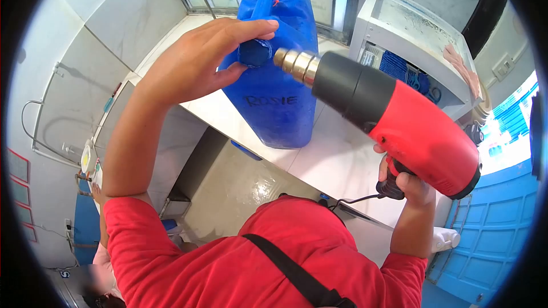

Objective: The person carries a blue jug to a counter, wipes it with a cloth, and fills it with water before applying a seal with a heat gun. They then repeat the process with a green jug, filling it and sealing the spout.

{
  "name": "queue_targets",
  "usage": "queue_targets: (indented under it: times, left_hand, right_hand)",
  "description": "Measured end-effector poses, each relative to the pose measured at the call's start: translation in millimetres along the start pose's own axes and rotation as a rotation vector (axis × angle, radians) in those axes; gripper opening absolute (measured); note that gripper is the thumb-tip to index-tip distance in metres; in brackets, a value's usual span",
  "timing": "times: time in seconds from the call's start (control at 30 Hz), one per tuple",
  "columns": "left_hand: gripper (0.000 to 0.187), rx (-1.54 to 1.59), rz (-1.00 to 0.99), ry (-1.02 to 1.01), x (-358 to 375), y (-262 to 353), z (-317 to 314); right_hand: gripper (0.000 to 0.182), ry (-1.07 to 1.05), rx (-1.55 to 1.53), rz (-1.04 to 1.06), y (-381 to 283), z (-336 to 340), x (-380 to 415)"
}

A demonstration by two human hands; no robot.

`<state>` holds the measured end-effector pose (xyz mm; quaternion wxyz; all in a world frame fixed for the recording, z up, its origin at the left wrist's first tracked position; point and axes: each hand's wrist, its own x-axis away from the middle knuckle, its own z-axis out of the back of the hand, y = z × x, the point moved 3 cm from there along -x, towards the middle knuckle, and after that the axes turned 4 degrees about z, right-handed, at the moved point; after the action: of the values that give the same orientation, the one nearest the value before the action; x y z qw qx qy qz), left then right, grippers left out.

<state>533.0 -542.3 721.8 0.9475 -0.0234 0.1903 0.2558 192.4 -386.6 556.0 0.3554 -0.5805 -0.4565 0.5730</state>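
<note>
Left hand grips the blue jug, marked what looks like "ROSIE"; right hand is closed round the red heat gun, nozzle near the handle

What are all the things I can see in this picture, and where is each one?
jerrycan: one, blue, standing on the white counter, "ROSIE" written on its side.
heat gun: one, red and black, metal nozzle aimed at the jerrycan's handle.
cabinet: one, white, on the counter at the right, blue things inside.
cloth: one, pinkish, on top of the cabinet.
door: one, blue, lower right.
left hand: on the jerrycan's handle.
right hand: gripping the heat gun's grip.
</note>
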Motion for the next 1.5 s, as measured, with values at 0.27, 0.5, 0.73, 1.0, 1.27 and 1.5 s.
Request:
queue_targets:
  times: [0.27,0.5,0.73,1.0,1.27,1.5]
  left_hand:
    - [0.081,0.1,0.293,0.158,36.7,11.2,3.4]
    - [0.075,0.156,0.357,0.189,46.5,7.0,0.3]
    - [0.071,0.162,0.407,0.248,32.6,30.1,4.6]
    - [0.086,0.339,0.066,0.109,-9.0,49.4,-12.0]
    - [0.056,-0.526,0.692,-0.122,-24.2,67.0,-0.9]
    - [0.065,-0.499,0.49,0.132,-46.2,56.1,14.8]
  right_hand:
    - [0.084,-0.022,-0.082,-0.084,2.5,17.0,3.0]
    - [0.08,-0.021,-0.122,-0.033,14.1,2.2,-0.4]
    - [0.08,-0.071,-0.218,-0.074,4.2,-0.5,-16.7]
    - [0.075,0.133,-0.264,0.086,-22.2,25.5,-33.6]
    - [0.043,0.33,0.168,0.022,-82.1,109.9,-80.4]
    - [0.042,0.312,0.883,-0.049,-110.3,150.9,-153.6]
